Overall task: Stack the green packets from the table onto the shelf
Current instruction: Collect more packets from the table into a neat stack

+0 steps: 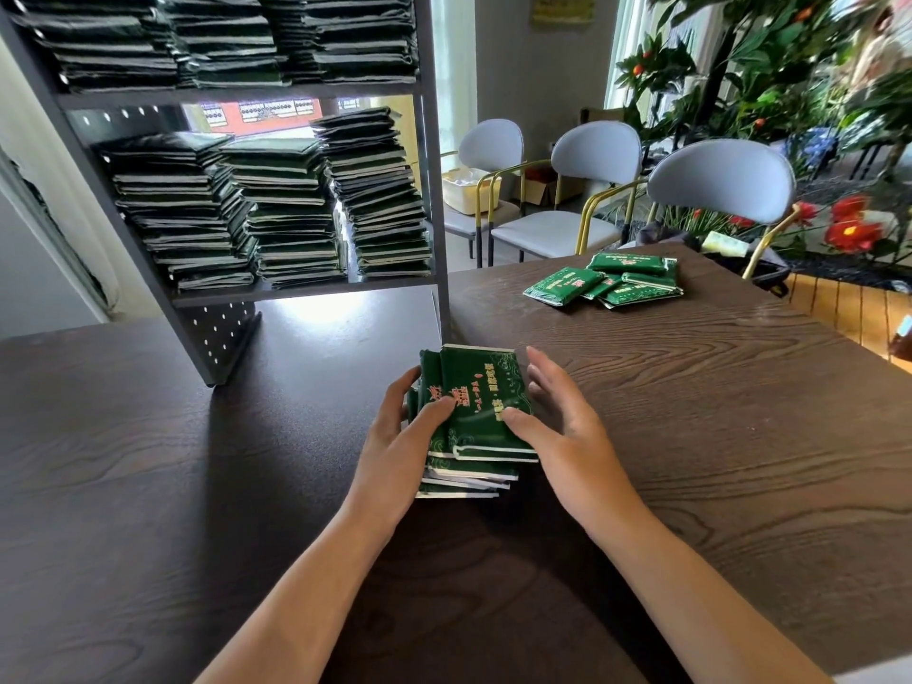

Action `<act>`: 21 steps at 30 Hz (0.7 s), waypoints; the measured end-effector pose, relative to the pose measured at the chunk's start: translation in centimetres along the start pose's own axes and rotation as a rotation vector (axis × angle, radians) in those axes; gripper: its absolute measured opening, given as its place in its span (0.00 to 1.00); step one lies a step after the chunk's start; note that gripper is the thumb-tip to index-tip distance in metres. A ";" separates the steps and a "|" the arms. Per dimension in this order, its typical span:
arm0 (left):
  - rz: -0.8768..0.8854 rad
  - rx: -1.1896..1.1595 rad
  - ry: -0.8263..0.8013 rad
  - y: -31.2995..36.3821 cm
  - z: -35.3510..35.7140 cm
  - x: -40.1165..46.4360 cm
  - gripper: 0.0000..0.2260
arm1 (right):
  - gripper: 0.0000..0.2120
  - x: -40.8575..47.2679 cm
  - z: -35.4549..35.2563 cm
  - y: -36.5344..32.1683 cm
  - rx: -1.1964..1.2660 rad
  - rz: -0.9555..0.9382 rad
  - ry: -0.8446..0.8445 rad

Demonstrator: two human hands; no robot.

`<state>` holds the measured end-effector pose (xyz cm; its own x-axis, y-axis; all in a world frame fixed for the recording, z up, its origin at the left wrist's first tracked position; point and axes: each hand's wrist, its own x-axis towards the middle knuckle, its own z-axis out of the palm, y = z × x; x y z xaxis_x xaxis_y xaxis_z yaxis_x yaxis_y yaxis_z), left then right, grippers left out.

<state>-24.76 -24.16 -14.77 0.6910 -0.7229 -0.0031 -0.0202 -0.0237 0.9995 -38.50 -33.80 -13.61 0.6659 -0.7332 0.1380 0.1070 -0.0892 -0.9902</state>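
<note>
Hands bracket a pile [469, 427] of green packets on the table [691, 387] just in front of the person. Left hand [399, 436] curls round the pile's left edge, thumb laid on the top packet; right hand [557, 427] lies along the right edge with fingers nearly straight and thumb tip on top. I read this as squaring up the loose pile, since the lower packets jut out unevenly at the near side and would slip if lifted that way. A firmer grip from the right side looks needed before any lift.

Farther out on the table, well apart from the pile, a few more packets [607, 283] lie scattered and overlapping, not yet gathered.

Beyond the pile to the left stands the shelf [434, 190], its lower level holding three tall stacks [276, 209], with more on the level above. The lower stacks leave room above them, the likely spot for this pile
</note>
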 end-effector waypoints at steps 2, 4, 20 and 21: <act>0.013 0.004 -0.026 0.1 0.1 -0.1 0.22 | 0.30 0.0 0.3 0.4 0.018 0.061 -0.080; 0.026 -0.022 -0.066 0.1 0.1 -0.4 0.23 | 0.33 -0.2 0.5 0.8 0.028 0.085 -0.130; 0.289 -0.012 -0.309 -1.0 1.0 -1.9 0.51 | 0.51 0.2 -0.3 1.4 0.213 -0.008 -0.205; 0.284 -0.023 -0.326 -1.2 1.1 -1.9 0.51 | 0.51 0.1 -0.2 1.4 0.201 -0.024 -0.211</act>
<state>-26.85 -23.51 -15.95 0.3959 -0.8789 0.2660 -0.1577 0.2202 0.9626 -38.40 -34.18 -14.99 0.7979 -0.5744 0.1831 0.2549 0.0462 -0.9659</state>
